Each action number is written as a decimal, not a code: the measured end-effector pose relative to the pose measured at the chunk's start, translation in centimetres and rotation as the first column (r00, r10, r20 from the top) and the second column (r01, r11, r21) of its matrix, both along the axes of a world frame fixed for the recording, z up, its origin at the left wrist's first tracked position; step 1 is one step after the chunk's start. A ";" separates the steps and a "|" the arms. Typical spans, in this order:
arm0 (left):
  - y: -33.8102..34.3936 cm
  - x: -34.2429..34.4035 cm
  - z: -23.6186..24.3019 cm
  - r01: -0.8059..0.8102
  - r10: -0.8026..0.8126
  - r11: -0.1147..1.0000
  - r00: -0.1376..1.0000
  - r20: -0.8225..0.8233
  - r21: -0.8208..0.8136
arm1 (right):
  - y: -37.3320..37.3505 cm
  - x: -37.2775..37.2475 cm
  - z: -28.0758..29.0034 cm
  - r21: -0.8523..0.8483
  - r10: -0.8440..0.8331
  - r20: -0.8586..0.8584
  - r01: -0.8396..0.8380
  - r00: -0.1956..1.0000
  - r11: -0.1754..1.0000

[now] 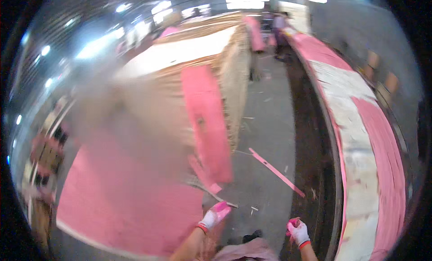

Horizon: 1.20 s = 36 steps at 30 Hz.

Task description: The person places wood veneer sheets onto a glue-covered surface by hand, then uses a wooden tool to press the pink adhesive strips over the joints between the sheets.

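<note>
My left hand (215, 214), in a white glove stained pink, rests on the near corner of a large pink sheet (126, 193) that lies on a stack at the left. Whether the fingers grip the edge is blurred. My right hand (297, 230), gloved the same way, hangs free at the lower right beside the edge of a long bench (360, 171); its fingers look curled with nothing clear in them. A narrower pink sheet (207, 121) leans on a tall stack of pale veneer (234, 76).
A long curved bench at the right carries pink and whitish sheets. A thin pink strip (275, 171) and small scraps lie on the grey floor (265, 126) between the stacks. A person (279, 29) stands far off down the aisle.
</note>
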<state>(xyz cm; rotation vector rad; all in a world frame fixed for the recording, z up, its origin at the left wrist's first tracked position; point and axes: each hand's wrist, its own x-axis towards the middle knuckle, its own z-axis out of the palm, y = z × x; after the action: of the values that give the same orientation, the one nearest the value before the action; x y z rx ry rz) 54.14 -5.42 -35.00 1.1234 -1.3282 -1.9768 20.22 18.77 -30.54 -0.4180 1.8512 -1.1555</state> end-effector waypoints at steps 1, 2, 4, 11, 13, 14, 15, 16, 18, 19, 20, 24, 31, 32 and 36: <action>0.0 0.3 -0.6 -0.137 0.174 0.964 0.973 -0.149 0.229 | -1.9 -1.1 0.2 -0.062 -0.043 -0.010 0.043 0.999 0.997; 0.8 1.6 -1.2 -0.279 0.305 0.937 0.947 -0.101 0.212 | -3.7 -2.5 0.4 -0.009 0.085 -0.034 -0.086 0.996 0.996; 2.6 6.2 -1.8 -0.383 0.387 0.921 0.920 -0.059 0.073 | -7.0 -4.3 0.2 0.054 0.065 0.078 -0.069 0.995 0.996; 14.9 32.4 3.0 -0.827 0.820 0.539 0.472 0.323 -0.159 | -16.9 1.0 -3.2 -0.118 0.334 0.135 -0.319 0.933 0.940; 18.3 41.0 6.5 -0.986 0.990 0.090 0.074 -0.122 0.139 | -19.4 7.5 -3.3 -0.283 0.538 0.048 -0.505 0.842 0.816; 19.9 44.7 8.7 -0.988 0.991 0.067 0.049 -0.125 0.137 | -20.7 11.5 -2.8 -0.444 0.652 -0.063 -0.606 0.755 0.659; 21.7 48.3 11.2 -0.906 0.978 0.114 0.030 0.206 -0.408 | -21.7 16.1 -2.1 -0.501 0.690 -0.046 -0.614 0.722 0.609; 23.0 51.9 14.0 -0.551 0.870 0.309 -0.165 0.465 -0.775 | -22.5 21.3 -1.0 -0.504 0.717 0.018 -0.612 0.697 0.609; 24.5 59.2 20.5 -0.906 0.952 -0.203 -0.093 -0.292 -0.373 | -23.4 31.7 2.5 -0.622 0.828 0.197 -0.586 0.524 0.519; 25.0 62.5 23.2 -0.878 0.935 -0.210 -0.051 -0.352 -0.430 | -23.6 37.2 4.6 -0.585 0.852 0.117 -0.658 0.510 0.474; 25.0 66.2 26.4 -0.906 0.906 -0.210 -0.039 -0.422 -0.368 | -23.5 42.8 6.9 -0.658 0.898 0.039 -0.665 0.437 0.352; 21.0 81.4 36.1 -0.674 0.905 -0.112 0.235 -0.356 -0.730 | -21.4 64.7 15.9 -0.657 0.891 -0.214 -0.734 0.401 0.173; 11.7 96.1 39.7 -0.649 0.681 0.042 0.575 -0.454 -0.760 | -20.1 97.4 28.3 -0.567 0.479 -0.751 -0.816 0.454 -0.117; 10.9 96.6 40.2 -0.710 0.632 0.102 0.587 -0.506 -0.696 | -20.4 100.8 30.0 -0.562 0.460 -0.755 -0.822 0.467 -0.089; 7.4 97.7 42.1 -0.679 0.599 0.134 0.636 -0.486 -0.722 | -22.0 110.2 33.4 -0.186 0.360 -0.910 -0.979 0.204 0.085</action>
<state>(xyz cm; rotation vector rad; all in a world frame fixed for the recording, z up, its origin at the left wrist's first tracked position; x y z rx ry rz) 151.86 2.00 7.13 0.8007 -1.2066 -0.4651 130.39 -3.19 2.84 -2.4062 0.9844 -0.9354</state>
